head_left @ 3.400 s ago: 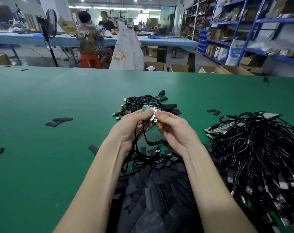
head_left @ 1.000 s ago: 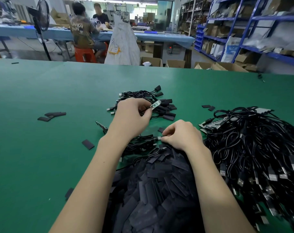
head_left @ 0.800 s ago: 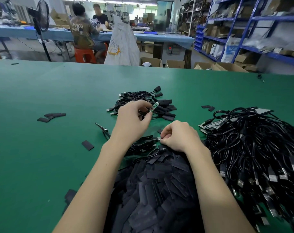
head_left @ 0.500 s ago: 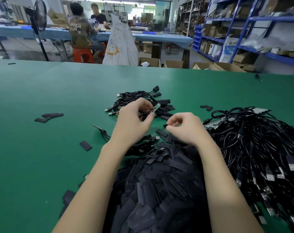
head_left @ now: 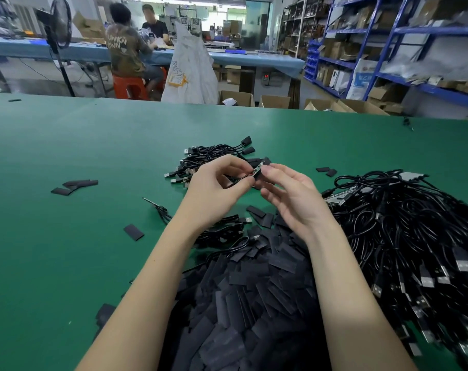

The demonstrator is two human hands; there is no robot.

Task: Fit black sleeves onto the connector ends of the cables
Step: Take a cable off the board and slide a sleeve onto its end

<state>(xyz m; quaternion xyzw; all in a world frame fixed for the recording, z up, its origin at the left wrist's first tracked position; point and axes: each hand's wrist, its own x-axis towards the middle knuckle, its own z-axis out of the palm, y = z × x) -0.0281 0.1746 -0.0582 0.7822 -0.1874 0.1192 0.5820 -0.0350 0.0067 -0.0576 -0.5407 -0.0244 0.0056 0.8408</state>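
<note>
My left hand (head_left: 216,188) pinches the bare connector board (head_left: 257,170); right hand (head_left: 289,191) pinches a black sleeve (head_left: 260,175) at its tip. Risk: misaligned mouth snags the board's corners, buckling the sleeve.

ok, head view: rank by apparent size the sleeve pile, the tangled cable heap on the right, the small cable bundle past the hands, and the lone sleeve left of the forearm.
1. cable heap and sleeve pile: alike, both cropped by the frame and near the camera, not ranked
2. small cable bundle
3. lone sleeve
</note>
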